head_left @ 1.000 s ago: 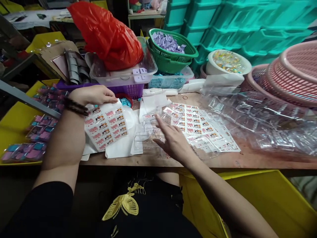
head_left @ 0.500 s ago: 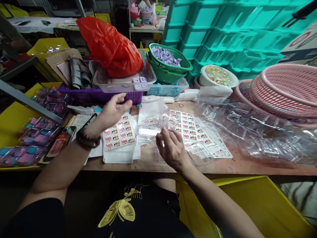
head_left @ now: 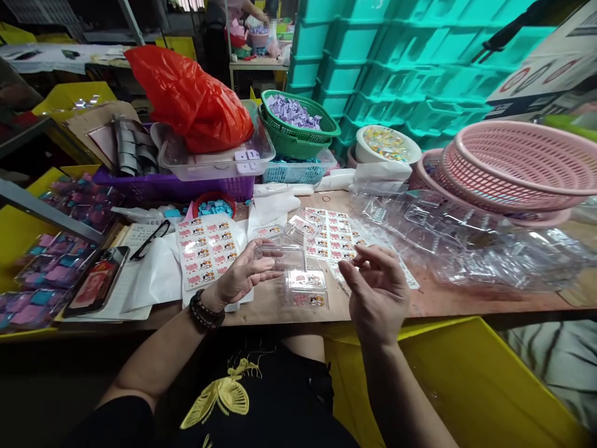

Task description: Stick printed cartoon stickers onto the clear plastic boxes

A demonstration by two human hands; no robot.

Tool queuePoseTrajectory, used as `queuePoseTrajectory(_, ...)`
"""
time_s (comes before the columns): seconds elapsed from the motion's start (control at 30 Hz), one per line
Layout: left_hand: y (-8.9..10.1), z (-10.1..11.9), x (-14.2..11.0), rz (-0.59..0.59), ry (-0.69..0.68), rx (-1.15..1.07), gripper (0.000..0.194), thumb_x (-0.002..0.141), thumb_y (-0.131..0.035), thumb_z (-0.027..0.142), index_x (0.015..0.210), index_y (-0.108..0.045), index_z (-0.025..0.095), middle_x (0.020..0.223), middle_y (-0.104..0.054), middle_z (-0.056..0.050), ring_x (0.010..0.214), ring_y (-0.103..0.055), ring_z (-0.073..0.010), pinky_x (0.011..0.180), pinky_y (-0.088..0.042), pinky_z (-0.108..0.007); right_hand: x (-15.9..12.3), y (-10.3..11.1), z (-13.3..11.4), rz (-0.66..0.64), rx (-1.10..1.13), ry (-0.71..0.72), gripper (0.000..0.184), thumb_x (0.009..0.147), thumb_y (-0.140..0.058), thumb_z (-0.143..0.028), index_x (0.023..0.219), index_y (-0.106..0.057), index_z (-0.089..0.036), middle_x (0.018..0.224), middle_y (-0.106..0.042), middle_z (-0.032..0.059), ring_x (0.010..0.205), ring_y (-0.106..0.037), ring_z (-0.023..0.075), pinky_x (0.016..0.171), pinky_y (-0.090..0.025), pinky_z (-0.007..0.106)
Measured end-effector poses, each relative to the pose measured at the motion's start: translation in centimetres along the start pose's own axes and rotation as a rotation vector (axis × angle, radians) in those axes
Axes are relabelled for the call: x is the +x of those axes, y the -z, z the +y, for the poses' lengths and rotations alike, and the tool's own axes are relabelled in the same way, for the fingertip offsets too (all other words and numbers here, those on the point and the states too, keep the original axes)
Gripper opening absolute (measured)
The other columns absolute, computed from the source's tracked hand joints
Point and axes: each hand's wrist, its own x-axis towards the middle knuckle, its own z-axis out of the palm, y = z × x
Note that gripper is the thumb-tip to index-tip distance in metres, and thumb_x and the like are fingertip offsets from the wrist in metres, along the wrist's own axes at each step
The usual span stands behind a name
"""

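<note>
Holding a clear case (head_left: pixel 282 255) in a part-open grip, left hand (head_left: pixel 239 277); label on it unconfirmed. Right hand (head_left: pixel 380 295) half-curled, contents undeterminable. Labelled cases (head_left: pixel 306 280) lie on the surface (head_left: pixel 261 317); sticker sheet (head_left: pixel 206 247) bears unused labels, clear packaging (head_left: pixel 471 246) appears unlabelled.

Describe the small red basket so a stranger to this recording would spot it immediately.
Find the bulging red plastic bag at upper left, then drop to the purple basket below it. Just in front, behind a sheet of cat stickers, sits the small red basket. Its round red rim around bright blue pieces sets it apart.
</note>
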Motion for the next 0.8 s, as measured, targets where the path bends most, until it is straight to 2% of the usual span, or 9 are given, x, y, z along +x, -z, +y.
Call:
queuePoseTrajectory(0.07, -0.1, -0.6, 0.3, -0.038, -0.028, 0.028, 0.050, 0.070, -0.078, 0.030, 0.113, -0.053, 0.025, 0.116, -0.064, -0.006, 0.105, -0.068, -0.0269, 0.103, -0.044, -0.052, 0.0, 1.1, -0.2, 0.077, 0.042, -0.057, 0.014, 0.079, -0.080, -0.030, 0.089, -0.071, -0.026, 0.097, -0.057, 0.0041, 0.089, -0.060, 0.0175, 0.075, -0.055, 0.032)
queuePoseTrajectory(0.13, -0.3, -1.1, 0.7, -0.058, -0.064, 0.046, 0.049, 0.072, -0.076, 0.033, 0.114, -0.052, 0.025, 0.116, -0.063, -0.006, 0.107, -0.067, -0.0270, 0.103, -0.045, -0.051, -0.1, 1.7, -0.6, 0.096, 0.086, -0.094, 0.015, 0.077, -0.082, -0.029, 0.080, -0.069, -0.024, 0.093, -0.061, 0.0044, 0.092, -0.063, 0.0190, 0.076, -0.056, 0.033)
queuePoseTrajectory(0.2, -0.5, -1.6, 0.9, -0.057, -0.092, 0.066, 0.048, 0.074, -0.075, 0.036, 0.114, -0.052, 0.025, 0.115, -0.062, -0.006, 0.106, -0.067, -0.0266, 0.102, -0.046, -0.050, -0.4, 2.0, -1.5, 0.074, 0.148, -0.144, 0.014, 0.078, -0.082, -0.028, 0.081, -0.068, -0.024, 0.086, -0.066, 0.0030, 0.083, -0.066, 0.0177, 0.074, -0.057, 0.033)
queuePoseTrajectory(0.27, -0.6, -1.8, 1.1, -0.054, -0.106, 0.092, 0.047, 0.076, -0.074, 0.037, 0.116, -0.052, 0.025, 0.118, -0.060, -0.006, 0.106, -0.066, -0.0258, 0.101, -0.047, -0.049, -0.6, 1.9, -2.6, 0.041, 0.199, -0.224, 0.012, 0.081, -0.079, -0.027, 0.084, -0.068, -0.024, 0.078, -0.068, 0.0006, 0.068, -0.066, 0.0144, 0.065, -0.057, 0.030)
queuePoseTrajectory(0.4, -0.9, -1.8, 1.2, -0.071, -0.098, 0.124, 0.045, 0.079, -0.073, 0.038, 0.119, -0.054, 0.027, 0.130, -0.055, -0.006, 0.111, -0.064, -0.0253, 0.098, -0.050, -0.044, -0.4, 1.2, -3.9, -0.099, 0.243, -0.421, 0.018, 0.081, -0.079, -0.032, 0.081, -0.065, -0.021, 0.069, -0.067, -0.0006, 0.051, -0.061, 0.0121, 0.045, -0.050, 0.025)
queuePoseTrajectory(0.5, -0.9, -1.9, 1.3, -0.044, -0.095, 0.118, 0.041, 0.081, -0.072, 0.041, 0.117, -0.057, 0.027, 0.127, -0.057, -0.005, 0.111, -0.062, -0.0236, 0.097, -0.051, -0.041, 0.1, 0.3, -3.3, -0.182, 0.279, -0.585, 0.027, 0.077, -0.082, -0.039, 0.079, -0.064, -0.019, 0.065, -0.067, -0.0002, 0.045, -0.057, 0.0105, 0.038, -0.044, 0.023)
queuePoseTrajectory(0.6, -0.9, -2.0, 1.5, 0.005, -0.078, 0.103, 0.040, 0.084, -0.066, 0.050, 0.114, -0.057, 0.025, 0.122, -0.060, -0.005, 0.108, -0.062, -0.0229, 0.095, -0.052, -0.041, 0.4, -0.7, -2.4, -0.216, 0.295, -0.718, 0.031, 0.073, -0.084, -0.042, 0.078, -0.064, -0.018, 0.062, -0.067, -0.0002, 0.041, -0.051, 0.0082, 0.034, -0.036, 0.020)
queuePoseTrajectory(0.7, -0.8, -2.0, 1.7, 0.027, -0.056, 0.098, 0.046, 0.083, -0.061, 0.061, 0.112, -0.059, 0.025, 0.124, -0.059, -0.005, 0.111, -0.061, -0.0250, 0.095, -0.051, -0.043, 0.6, -1.4, -1.9, -0.240, 0.321, -0.770, 0.033, 0.071, -0.085, -0.043, 0.076, -0.064, -0.018, 0.060, -0.065, -0.0015, 0.040, -0.045, 0.0062, 0.034, -0.032, 0.019)
queuePoseTrajectory(0.8, -0.7, -1.9, 1.8, 0.032, -0.063, 0.085, 0.049, 0.083, -0.059, 0.064, 0.111, -0.059, 0.025, 0.128, -0.058, -0.005, 0.121, -0.055, -0.0277, 0.097, -0.051, -0.043, 0.7, -1.9, -1.9, -0.259, 0.340, -0.794, 0.035, 0.068, -0.086, -0.044, 0.075, -0.064, -0.018, 0.060, -0.065, -0.0020, 0.040, -0.042, 0.0050, 0.035, -0.033, 0.019)
